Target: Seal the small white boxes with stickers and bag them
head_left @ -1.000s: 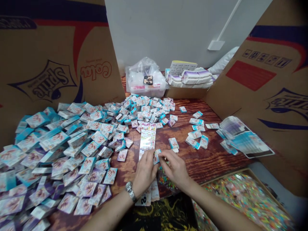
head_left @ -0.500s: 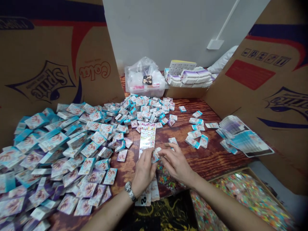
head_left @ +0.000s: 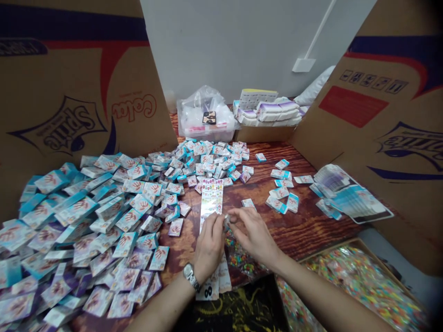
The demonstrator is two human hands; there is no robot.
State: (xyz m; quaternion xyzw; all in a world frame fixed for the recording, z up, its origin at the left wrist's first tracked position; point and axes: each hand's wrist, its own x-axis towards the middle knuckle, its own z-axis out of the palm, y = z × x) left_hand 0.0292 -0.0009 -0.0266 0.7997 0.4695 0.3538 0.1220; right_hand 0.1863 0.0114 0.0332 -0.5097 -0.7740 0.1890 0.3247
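Observation:
My left hand (head_left: 209, 246), a metal watch on its wrist, is closed around the left side of a small printed box (head_left: 227, 221), mostly hidden by the fingers. From the right, my right hand (head_left: 252, 236) pinches at the same box. Beneath and beyond my left hand lies a sheet of colourful stickers (head_left: 212, 199). Below my right hand are clear packets of bright multicoloured bits (head_left: 238, 253). White printed strips (head_left: 212, 288) stick out at the table's near edge. One small box (head_left: 248, 203) lies just past my right fingers.
A large heap of small blue and purple boxes (head_left: 104, 221) covers the left side. Flattened cartons (head_left: 353, 193) lie at right, near several loose boxes. A carton of colourful packets (head_left: 363, 286) stands lower right. Big cardboard boxes (head_left: 138, 133) flank the table; a plastic tub (head_left: 207, 133) sits behind.
My fingers have closed in further over the small box, so less of it shows. The right hand has shifted slightly at its end. The camera view has moved a little.

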